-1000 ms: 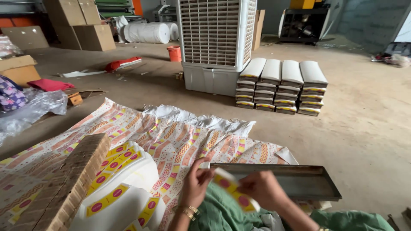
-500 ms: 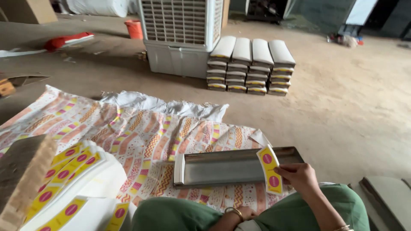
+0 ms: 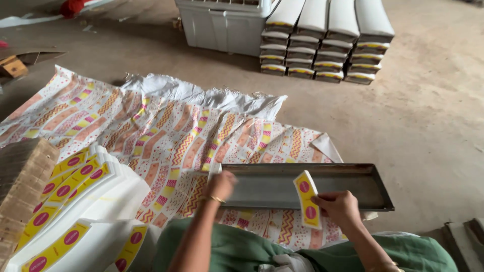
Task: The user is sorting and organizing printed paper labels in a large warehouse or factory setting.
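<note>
Metal tray (image 3: 353, 194): grey, long and shallow, lying lower centre of the frame on the patterned sheet (image 3: 166, 131); it looks empty.
Right hand (image 3: 339, 207): lower right, fingers pinched shut on a yellow strip with red dots (image 3: 306, 199), held upright over the tray's near edge.
Left hand (image 3: 221, 184): lower centre, resting on the tray's left end; I cannot tell whether it grips or only steadies it.
Waiting: fanned white pieces with yellow strips (image 3: 75, 201), lower left, beside a brown cardboard stack (image 3: 22, 176).
Finished: stacked white bundles (image 3: 327, 40), top centre, against a grey cooler (image 3: 222, 25).
Progress: judging by the bare tray, this round has barely begun; most of the fan remains.
</note>
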